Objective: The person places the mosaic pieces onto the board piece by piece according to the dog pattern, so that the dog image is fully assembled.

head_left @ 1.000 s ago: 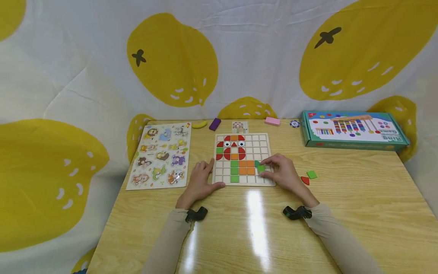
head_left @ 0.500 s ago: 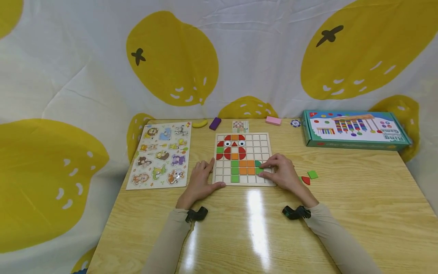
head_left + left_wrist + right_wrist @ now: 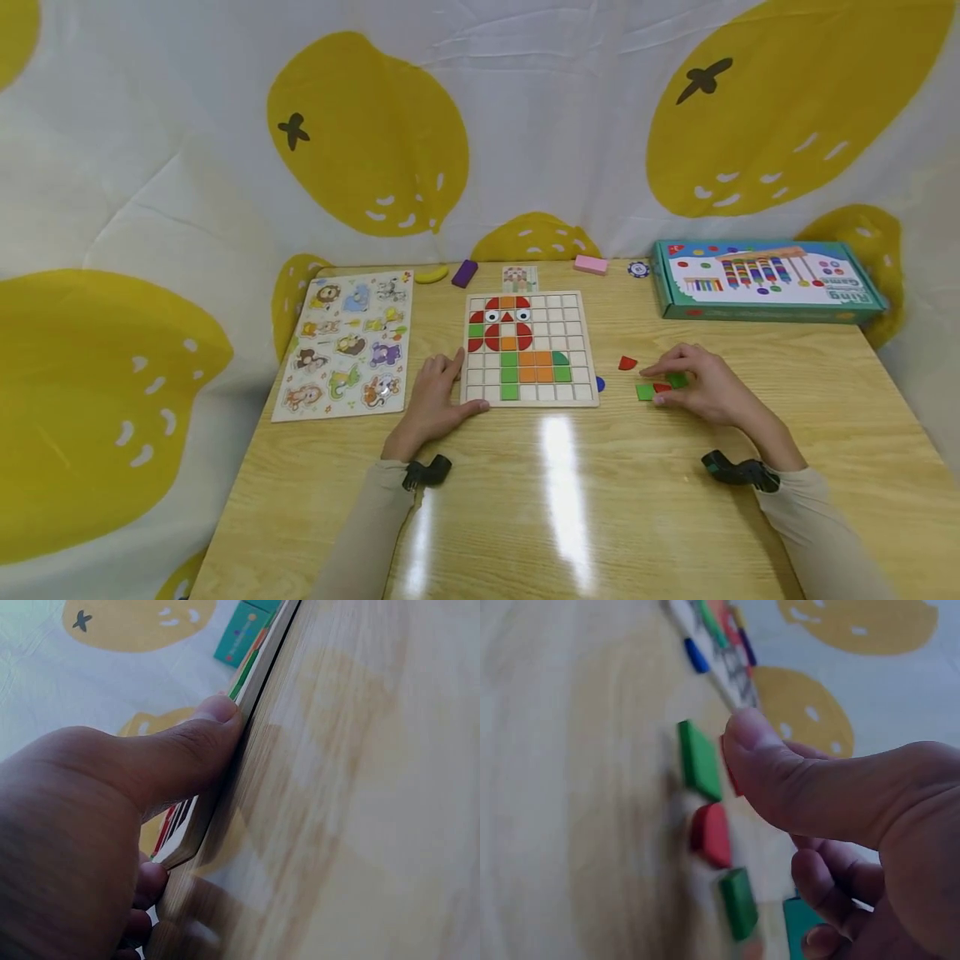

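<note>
A square wooden grid board (image 3: 555, 333) carries red, orange and green tiles and two eye pieces. My left hand (image 3: 431, 404) rests against its near left corner, thumb (image 3: 217, 712) along the front edge and a forefinger at the left side. To the right of the board, my right hand (image 3: 708, 387) hovers with thumb and forefinger apart over loose pieces. Near its thumb are a green square tile (image 3: 645, 392) and a red quarter-round piece (image 3: 712, 834). Another green tile (image 3: 739, 904) is partly under the hand. A second red piece (image 3: 627, 363) lies left of the fingertips.
A blue piece (image 3: 601, 383) touches or nearly touches the board's right edge. Left stands an animal puzzle board (image 3: 345, 342). Behind are a picture card (image 3: 520, 278), a yellow banana-shaped piece (image 3: 431, 275), purple block (image 3: 464, 273), pink block (image 3: 591, 264), chip (image 3: 638, 269) and game box (image 3: 768, 279).
My right hand has let go of a green tile, now in the grid below the dark green piece, and has moved right to the loose pieces. The left hand stays at the board's corner.
</note>
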A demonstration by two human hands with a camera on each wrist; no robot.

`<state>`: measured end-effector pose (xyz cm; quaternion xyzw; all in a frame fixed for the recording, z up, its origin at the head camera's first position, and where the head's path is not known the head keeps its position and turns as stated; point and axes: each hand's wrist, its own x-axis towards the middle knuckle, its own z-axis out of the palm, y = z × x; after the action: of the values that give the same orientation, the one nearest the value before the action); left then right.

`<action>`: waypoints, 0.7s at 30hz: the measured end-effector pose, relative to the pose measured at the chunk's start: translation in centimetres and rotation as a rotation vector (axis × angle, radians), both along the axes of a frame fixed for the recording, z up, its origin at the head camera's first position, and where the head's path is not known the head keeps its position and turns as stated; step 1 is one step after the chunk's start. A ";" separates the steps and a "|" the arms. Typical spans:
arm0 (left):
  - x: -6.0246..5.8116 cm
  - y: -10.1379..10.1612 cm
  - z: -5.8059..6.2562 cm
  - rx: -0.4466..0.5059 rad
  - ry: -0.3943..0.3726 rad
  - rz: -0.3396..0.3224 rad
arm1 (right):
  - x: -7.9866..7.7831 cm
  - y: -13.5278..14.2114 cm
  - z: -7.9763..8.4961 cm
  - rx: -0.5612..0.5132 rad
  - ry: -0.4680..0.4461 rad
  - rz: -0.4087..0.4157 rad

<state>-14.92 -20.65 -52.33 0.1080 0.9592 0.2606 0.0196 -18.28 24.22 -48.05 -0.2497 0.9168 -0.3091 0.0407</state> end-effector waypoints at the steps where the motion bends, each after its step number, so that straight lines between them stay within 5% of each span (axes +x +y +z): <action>1: 0.0 0.0 0.0 0.000 0.000 0.001 | 0.1 0.2 -0.2 0.011 0.007 0.008; 21: 0.0 -0.1 -0.3 -0.005 0.027 -0.010 | 0.4 -1.6 -1.2 0.036 0.090 -0.010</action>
<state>-14.96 -20.77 -52.63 0.1160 0.9595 0.2566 0.0082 -17.92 22.59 -49.27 -0.2578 0.9243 -0.2815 0.0024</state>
